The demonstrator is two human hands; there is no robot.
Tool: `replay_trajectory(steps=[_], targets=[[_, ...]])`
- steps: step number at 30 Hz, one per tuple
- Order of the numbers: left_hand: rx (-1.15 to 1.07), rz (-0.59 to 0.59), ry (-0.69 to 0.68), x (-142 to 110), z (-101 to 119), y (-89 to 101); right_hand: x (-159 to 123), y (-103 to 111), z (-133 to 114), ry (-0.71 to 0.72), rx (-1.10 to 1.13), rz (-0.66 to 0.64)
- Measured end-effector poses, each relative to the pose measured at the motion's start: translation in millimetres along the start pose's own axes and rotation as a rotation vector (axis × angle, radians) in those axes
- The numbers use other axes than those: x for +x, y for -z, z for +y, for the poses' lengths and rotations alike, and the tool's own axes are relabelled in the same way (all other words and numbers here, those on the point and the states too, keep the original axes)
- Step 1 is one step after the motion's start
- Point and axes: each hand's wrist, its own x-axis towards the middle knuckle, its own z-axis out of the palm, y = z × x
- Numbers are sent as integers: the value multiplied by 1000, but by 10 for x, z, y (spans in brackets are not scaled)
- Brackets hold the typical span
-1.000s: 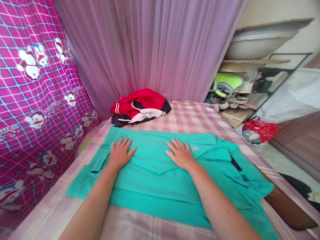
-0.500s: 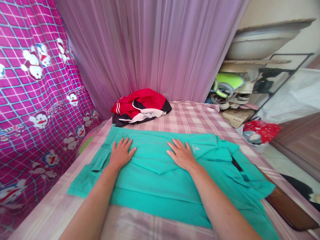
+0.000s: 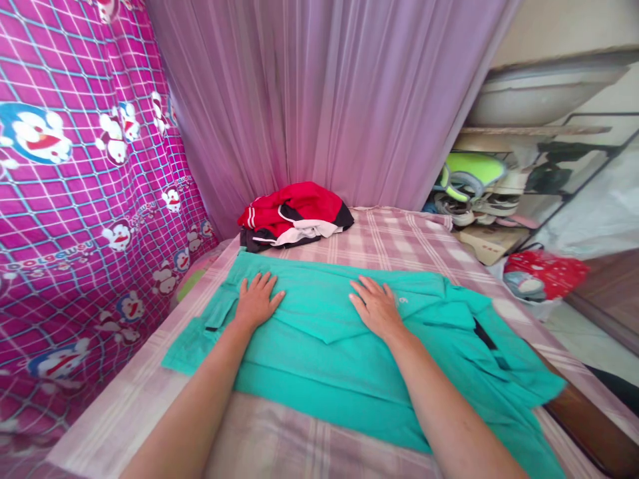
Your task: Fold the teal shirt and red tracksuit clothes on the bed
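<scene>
A teal shirt [image 3: 324, 366] lies spread across the bed, creased, with a small white mark near its upper right part and dark trim toward both ends. My left hand [image 3: 257, 303] rests flat on the left part of the cloth, fingers spread. On the right, my right hand [image 3: 377, 307] also presses flat on the shirt, just left of the white mark, its fingers apart. Neither hand grips the fabric. Both forearms cover some of the near side.
Beyond the shirt sits a heap of red, black and white clothing [image 3: 304, 213] against the purple curtain [image 3: 339, 106]. A brown flat object [image 3: 594, 426] lies partly under the shirt at right. A shoe rack [image 3: 564, 193] stands past the plaid bed [image 3: 399, 236]; a patterned pink cloth [image 3: 100, 199] hangs left.
The view has turned slightly left, so everything appears shifted right. Both hands stay flat on the shirt, and the folds by the white mark look a little flatter.
</scene>
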Motion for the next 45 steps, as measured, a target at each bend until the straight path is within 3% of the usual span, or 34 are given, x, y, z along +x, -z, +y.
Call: replay_trajectory(steps=[5,9,11,14,18,22,26,30,37,41,45], targets=[[14,-33,-9,6,43,70,-118,91,29,-3,7,152],[45,-5,-35,-39,-12,308,-253,188,23,24,-2,151],[34,27,0,-105,-180,459,-254,264,-11,44,-8,141],[-23,8,128,-280,-620,620,-117,413,-164,98,-7,127],[-240,-208,333,-609,-1229,648,292,565,-613,224,9,78],[-439,-364,354,-858,-1495,612,829,517,-1194,404,39,-6],[-590,-387,337,-937,-1564,608,1310,306,-1671,403,82,-110],[-525,-395,387,-958,-1634,565,1636,78,-1957,340,139,-196],[-274,-408,420,-990,-1531,497,1948,-213,-2190,281,155,-233],[-234,-412,444,-1008,-1417,524,2056,-301,-2278,254,161,-293],[-289,-329,464,-1041,-1372,515,2139,-279,-2303,265,202,-358]])
